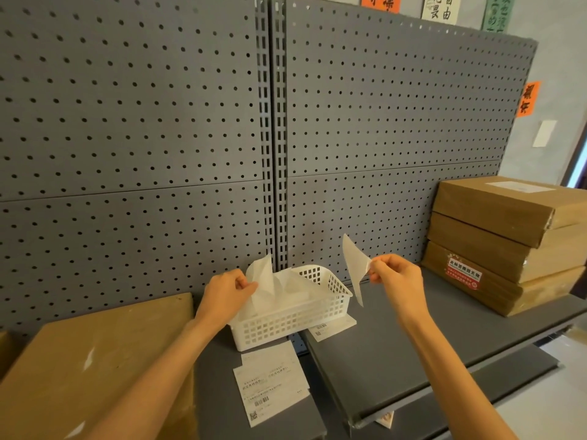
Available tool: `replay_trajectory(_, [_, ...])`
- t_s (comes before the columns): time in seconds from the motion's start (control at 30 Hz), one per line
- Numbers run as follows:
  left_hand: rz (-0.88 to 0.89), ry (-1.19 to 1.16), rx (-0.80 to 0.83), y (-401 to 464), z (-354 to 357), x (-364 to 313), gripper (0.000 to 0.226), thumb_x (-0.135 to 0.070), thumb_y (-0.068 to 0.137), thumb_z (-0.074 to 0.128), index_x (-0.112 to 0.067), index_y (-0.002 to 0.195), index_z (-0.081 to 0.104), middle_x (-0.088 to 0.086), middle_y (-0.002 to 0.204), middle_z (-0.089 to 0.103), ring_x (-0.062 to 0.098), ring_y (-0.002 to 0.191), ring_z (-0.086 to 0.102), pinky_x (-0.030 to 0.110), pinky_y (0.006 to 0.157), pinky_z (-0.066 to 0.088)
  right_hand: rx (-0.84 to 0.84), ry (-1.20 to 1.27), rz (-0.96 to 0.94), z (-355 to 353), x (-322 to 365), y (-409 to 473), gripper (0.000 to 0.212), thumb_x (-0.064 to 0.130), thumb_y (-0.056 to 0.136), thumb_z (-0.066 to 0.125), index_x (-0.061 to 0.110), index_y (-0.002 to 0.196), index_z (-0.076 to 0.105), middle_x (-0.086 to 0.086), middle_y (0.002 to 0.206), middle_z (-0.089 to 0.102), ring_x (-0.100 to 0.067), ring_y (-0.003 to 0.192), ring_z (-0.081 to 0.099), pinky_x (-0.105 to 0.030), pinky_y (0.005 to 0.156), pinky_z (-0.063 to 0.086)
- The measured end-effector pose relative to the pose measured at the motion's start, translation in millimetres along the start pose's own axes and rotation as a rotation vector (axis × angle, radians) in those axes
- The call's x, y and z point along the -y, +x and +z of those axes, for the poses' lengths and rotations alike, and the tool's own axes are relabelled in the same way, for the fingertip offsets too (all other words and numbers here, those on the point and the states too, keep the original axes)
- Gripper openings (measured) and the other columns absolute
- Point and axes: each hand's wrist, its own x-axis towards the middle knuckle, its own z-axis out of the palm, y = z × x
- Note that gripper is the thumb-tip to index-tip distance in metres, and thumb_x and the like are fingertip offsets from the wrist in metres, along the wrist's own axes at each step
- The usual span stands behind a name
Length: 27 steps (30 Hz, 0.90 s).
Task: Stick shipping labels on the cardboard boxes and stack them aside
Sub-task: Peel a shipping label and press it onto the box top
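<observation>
Backing paper (261,281) is being pinched by the left hand (227,295) over the basket (295,322); the right hand (395,274) is pinching the peeled label (355,265). Dropping the backing first, then laying the label flat on the box (85,369) below the left hand, is looking wisest.

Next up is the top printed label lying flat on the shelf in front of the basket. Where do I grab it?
Pinch the printed label at its near right corner, coming from the right: it lies flat on the grey shelf, and that corner reaches the shelf's edge, free of the white basket.

grey pegboard (133,115) — rear | white basket (295,319) — on grey shelf (413,338)
</observation>
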Motion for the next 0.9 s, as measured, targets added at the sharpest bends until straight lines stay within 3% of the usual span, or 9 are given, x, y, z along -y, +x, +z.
replay_trajectory(0.17, [0.002, -0.001, -0.060, 2, -13, 1, 0.019, -0.036, 0.086, 0.065, -0.018, 0.080, 0.063, -0.005, 0.078, 0.064, 0.010, 0.076, 0.058, 0.019, 0.059, 0.040, 0.032, 0.020, -0.019, 11, 10, -2, 0.015, 0.003, 0.080, 0.057, 0.008, 0.068, 0.063, 0.006, 0.059, 0.063, -0.002, 0.055, 0.054, -0.022, 0.062, 0.047])
replay_trajectory(0.3, [0.023, -0.058, -0.080, -3, -25, -1, 0.016, -0.032, 0.088, 0.064, -0.019, 0.079, 0.062, -0.006, 0.077, 0.063, 0.004, 0.072, 0.055, 0.014, 0.058, 0.039, 0.058, 0.049, -0.039, 28, 20, -4, 0.015, 0.003, 0.082, 0.057, 0.007, 0.069, 0.064, 0.001, 0.061, 0.062, -0.004, 0.055, 0.053, -0.022, 0.062, 0.046])
replay_trajectory(0.43, [0.017, -0.144, -0.091, -8, -38, -6, 0.013, -0.027, 0.089, 0.062, -0.021, 0.077, 0.061, -0.006, 0.077, 0.064, 0.009, 0.075, 0.059, 0.018, 0.063, 0.043, 0.110, 0.094, -0.069, 46, 32, -11, 0.018, 0.001, 0.084, 0.057, 0.008, 0.068, 0.063, 0.009, 0.054, 0.061, 0.002, 0.052, 0.053, -0.019, 0.059, 0.048])
replay_trajectory(0.6, [0.080, -0.269, -0.006, -19, -60, -26, 0.016, -0.024, 0.090, 0.061, -0.023, 0.075, 0.063, -0.011, 0.072, 0.063, 0.000, 0.067, 0.056, 0.011, 0.061, 0.041, 0.165, 0.123, -0.074, 78, 49, -21, 0.018, 0.003, 0.082, 0.059, 0.011, 0.065, 0.062, 0.005, 0.055, 0.060, -0.016, 0.060, 0.053, -0.036, 0.068, 0.049])
replay_trajectory(0.8, [0.010, -0.646, 0.115, -32, -80, -44, 0.013, -0.018, 0.093, 0.058, -0.014, 0.089, 0.069, 0.003, 0.082, 0.070, 0.013, 0.074, 0.064, 0.024, 0.073, 0.056, 0.277, 0.074, -0.142, 121, 62, -44, 0.015, 0.004, 0.082, 0.059, 0.009, 0.069, 0.063, -0.003, 0.065, 0.063, -0.012, 0.063, 0.055, -0.031, 0.066, 0.049])
replay_trajectory(0.9, [-0.100, -0.777, 0.128, -39, -88, -39, 0.020, -0.025, 0.095, 0.054, -0.012, 0.095, 0.069, 0.006, 0.088, 0.072, 0.017, 0.082, 0.069, 0.023, 0.075, 0.057, 0.382, 0.038, -0.219, 143, 65, -62, 0.014, 0.006, 0.085, 0.060, 0.009, 0.073, 0.067, 0.000, 0.068, 0.065, -0.005, 0.062, 0.055, -0.018, 0.062, 0.046])
